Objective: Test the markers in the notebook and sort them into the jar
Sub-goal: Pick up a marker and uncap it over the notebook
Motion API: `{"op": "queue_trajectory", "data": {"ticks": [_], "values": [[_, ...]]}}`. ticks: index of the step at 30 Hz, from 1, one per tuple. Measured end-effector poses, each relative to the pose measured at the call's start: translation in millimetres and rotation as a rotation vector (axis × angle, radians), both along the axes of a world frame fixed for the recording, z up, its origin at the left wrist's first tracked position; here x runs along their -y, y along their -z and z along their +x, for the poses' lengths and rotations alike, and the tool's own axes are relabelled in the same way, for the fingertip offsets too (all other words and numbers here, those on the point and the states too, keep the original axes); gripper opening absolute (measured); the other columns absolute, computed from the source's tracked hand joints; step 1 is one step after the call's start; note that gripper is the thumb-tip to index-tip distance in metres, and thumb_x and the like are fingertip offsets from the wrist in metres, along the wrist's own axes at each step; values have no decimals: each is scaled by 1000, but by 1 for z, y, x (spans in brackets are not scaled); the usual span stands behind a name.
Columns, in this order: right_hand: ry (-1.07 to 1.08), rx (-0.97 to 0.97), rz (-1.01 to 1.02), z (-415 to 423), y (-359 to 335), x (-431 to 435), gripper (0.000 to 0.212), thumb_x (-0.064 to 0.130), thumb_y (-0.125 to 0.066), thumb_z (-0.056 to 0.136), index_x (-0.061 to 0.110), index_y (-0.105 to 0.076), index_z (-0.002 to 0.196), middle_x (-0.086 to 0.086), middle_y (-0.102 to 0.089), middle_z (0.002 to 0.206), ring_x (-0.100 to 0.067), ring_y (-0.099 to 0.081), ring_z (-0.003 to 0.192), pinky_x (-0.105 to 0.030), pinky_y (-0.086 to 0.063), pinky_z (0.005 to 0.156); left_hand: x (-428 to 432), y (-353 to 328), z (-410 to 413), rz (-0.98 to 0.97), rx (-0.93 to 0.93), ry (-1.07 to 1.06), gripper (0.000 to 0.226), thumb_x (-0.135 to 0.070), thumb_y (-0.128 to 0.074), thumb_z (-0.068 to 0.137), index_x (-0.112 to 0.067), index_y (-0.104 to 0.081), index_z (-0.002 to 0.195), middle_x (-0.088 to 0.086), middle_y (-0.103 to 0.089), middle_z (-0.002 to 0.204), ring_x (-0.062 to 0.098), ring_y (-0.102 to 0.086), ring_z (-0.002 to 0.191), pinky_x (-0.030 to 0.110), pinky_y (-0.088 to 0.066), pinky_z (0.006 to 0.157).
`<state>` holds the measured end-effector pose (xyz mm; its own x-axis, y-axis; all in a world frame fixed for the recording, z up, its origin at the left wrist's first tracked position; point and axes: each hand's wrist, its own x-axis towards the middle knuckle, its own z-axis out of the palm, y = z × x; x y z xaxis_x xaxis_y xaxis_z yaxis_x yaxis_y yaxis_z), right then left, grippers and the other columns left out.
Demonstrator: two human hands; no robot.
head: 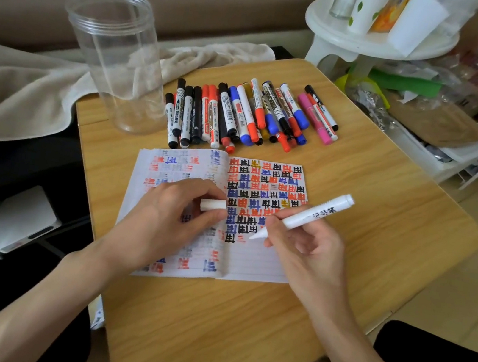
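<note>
Right hand (305, 247) has its fingers and thumb curled round a white marker (309, 215), held slanted with the tip down at the right page of the notebook (252, 266); whether the tip touches the paper I cannot tell. Left hand (169, 220) lies on the left page, its fingertips pinching the white cap (212, 204) just beside the marker's barrel. The notebook lies open and flat on the wooden desk (238, 337). Its right page is filled from the top with rows of black, blue, red and a few yellow test marks (the left page shows the same colours faintly, as if bled through), and the lowest lines are bare. Beyond the notebook's top edge a row of markers (251, 114) lies side by side, some overlapping: black at the left, then red, blue and pink towards the right. At the far left corner of the desk the clear jar (115, 61) stands upright, lidless, close to the black markers. A beige blanket (28, 78) lies behind it, and a white stool (372, 44) stands off the desk's far right corner.
</note>
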<state>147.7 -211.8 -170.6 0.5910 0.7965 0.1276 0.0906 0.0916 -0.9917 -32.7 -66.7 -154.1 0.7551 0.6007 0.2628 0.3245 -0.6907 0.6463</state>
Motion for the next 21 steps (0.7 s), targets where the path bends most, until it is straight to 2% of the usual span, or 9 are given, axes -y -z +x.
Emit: {"op": "queue_trajectory", "data": {"ticks": [5, 9, 15, 21], "values": [[-36, 67, -27, 0, 4, 0, 8, 4, -78, 90, 10, -73, 92, -7, -75, 84, -29, -71, 73, -30, -57, 67, 0, 0, 0, -5, -1, 10, 16, -44, -63, 93, -33, -67, 103, -32, -60, 83, 2, -57, 72, 10, -41, 64], [-19, 140, -37, 1, 5, 0, 11, 4, -79, 89, 12, -72, 91, -4, -73, 80, -29, -69, 70, -22, -52, 61, 0, 0, 0, 14, -12, 7, 14, -40, -67, 94, -31, -68, 104, -30, -60, 80, 2, -58, 74, 12, -42, 65], [0, 87, -14, 1, 3, 0, 12, 1, -76, 91, 11, -71, 90, -7, -72, 77, -26, -70, 69, -26, -56, 67, 1, -1, 1, 10, -6, 7, 14, -37, -68, 94, -29, -69, 105, -26, -59, 79, 0, -57, 70, 11, -41, 63], [-6, -17, -10, -1, 0, 2, 6, 9, -78, 90, 9, -74, 95, -7, -77, 83, -21, -76, 73, -24, -58, 70, 1, 0, 0, 26, -12, 7, 15, -38, -69, 93, -28, -68, 105, -25, -60, 80, 1, -58, 72, 13, -44, 65]]}}
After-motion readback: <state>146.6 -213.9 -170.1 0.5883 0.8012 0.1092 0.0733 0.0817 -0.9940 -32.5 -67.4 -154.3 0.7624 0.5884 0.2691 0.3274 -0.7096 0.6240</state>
